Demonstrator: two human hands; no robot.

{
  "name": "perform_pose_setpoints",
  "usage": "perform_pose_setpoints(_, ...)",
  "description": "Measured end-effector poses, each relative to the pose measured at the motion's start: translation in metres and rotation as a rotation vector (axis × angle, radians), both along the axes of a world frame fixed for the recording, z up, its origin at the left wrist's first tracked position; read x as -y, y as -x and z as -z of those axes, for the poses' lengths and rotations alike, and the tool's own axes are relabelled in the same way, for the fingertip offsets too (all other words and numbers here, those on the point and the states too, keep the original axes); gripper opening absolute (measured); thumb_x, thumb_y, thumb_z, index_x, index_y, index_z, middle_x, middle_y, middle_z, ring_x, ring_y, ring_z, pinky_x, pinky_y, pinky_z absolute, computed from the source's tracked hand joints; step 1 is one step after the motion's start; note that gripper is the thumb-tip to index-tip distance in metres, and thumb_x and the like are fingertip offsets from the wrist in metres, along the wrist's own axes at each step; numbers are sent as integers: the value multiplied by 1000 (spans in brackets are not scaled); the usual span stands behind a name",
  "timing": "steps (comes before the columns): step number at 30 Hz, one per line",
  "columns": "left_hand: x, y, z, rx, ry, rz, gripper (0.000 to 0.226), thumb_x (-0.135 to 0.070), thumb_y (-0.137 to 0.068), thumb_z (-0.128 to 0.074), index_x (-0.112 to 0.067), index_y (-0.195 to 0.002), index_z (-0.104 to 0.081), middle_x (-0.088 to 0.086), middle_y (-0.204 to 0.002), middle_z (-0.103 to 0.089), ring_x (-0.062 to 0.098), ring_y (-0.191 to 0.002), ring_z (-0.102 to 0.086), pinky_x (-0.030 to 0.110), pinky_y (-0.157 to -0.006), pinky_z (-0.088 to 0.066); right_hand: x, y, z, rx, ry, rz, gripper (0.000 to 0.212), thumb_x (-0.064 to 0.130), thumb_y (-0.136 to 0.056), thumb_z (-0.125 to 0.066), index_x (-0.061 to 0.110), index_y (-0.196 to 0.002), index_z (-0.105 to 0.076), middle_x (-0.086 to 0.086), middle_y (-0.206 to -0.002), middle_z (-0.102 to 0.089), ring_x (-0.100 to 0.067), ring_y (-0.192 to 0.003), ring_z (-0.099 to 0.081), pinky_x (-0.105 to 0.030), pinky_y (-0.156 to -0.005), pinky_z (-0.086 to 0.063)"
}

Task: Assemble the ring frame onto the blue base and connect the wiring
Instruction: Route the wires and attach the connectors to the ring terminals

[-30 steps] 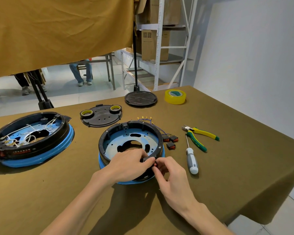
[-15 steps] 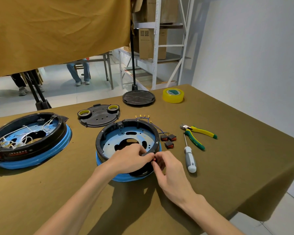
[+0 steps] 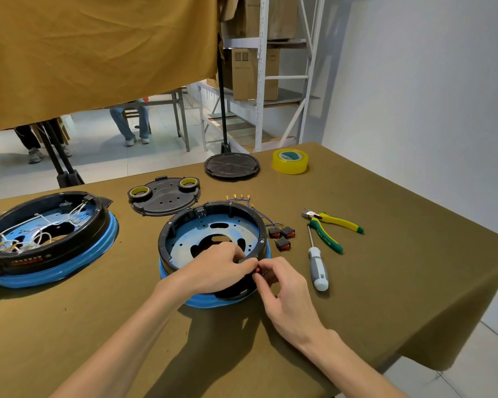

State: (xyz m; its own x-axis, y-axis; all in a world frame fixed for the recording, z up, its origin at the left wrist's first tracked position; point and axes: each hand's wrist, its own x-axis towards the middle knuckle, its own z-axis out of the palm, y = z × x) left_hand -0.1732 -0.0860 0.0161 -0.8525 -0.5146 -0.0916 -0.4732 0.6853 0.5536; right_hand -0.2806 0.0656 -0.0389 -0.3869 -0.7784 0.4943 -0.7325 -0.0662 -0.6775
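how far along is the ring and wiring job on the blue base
Done: black ring frame sits on the blue base. In hand: left hand and right hand pinch a small red part at the rim. Left: three loose switches and blue wires still unconnected.

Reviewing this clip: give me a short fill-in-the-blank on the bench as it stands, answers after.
1. The loose switches lie between the ring frame and the ____.
2. The yellow tape roll sits at the table's far ____ corner.
3. The right hand pinches a small ____ part at the frame's near rim, beside the left hand.
4. Bare yellow-tipped wires lie just ____ the frame.

Answers: pliers; right; red; behind
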Motion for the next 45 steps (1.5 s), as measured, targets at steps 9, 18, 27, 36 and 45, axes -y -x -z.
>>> perform_pose_setpoints(9, 0, 0, 1, -9, 3, 2, 82, -76, -78, -38, -4, -96, -73, 8, -81, -61, 34, -82, -64, 44, -67, -51, 1, -3, -1, -2, 41, 65, 14, 18, -94, -72, 16, -108, -69, 9, -104, -55, -1, -99, -56, -10, -80, -48)
perform_pose_setpoints(18, 4, 3, 8, 36, -22, -10, 59, -61, -96, -48, -8, -92, -73, 4, -73, -51, 15, -64, -47, 32, -60, -38, 3, -3, 1, -5, 10, 68, 11, 18, -93, -74, 16, -104, -71, 10, -94, -51, -8, -87, -55, -20, -69, -50)
perform_pose_setpoints(27, 10, 8, 9, 40, -187, -60, 49, -64, -91, -58, -20, -88, -78, 2, -75, -58, 14, -65, -51, 32, -60, -40, 1, -2, 1, -10, 7, 69, 19, 23, -92, -74, 16, -110, -73, 11, -98, -55, -5, -92, -56, -11, -74, -47)
perform_pose_setpoints(36, 8, 3, 7, -84, -258, -39, 42, -61, -87, -64, -22, -81, -75, 6, -69, -61, 17, -64, -53, 37, -62, -41, 1, -4, 4, -99, -22, 85, 20, 21, -97, -69, 13, -115, -71, 6, -101, -54, -6, -88, -55, -19, -74, -51)
perform_pose_setpoints(45, 4, 2, 5, -50, -128, -97, 37, -57, -94, -62, -35, -123, -56, -7, -109, -70, 12, -101, -65, 30, -82, -48, 0, -6, 3, -109, -49, 87, 20, 23, -101, -62, 15, -119, -66, 7, -110, -53, -5, -96, -55, -18, -83, -52)
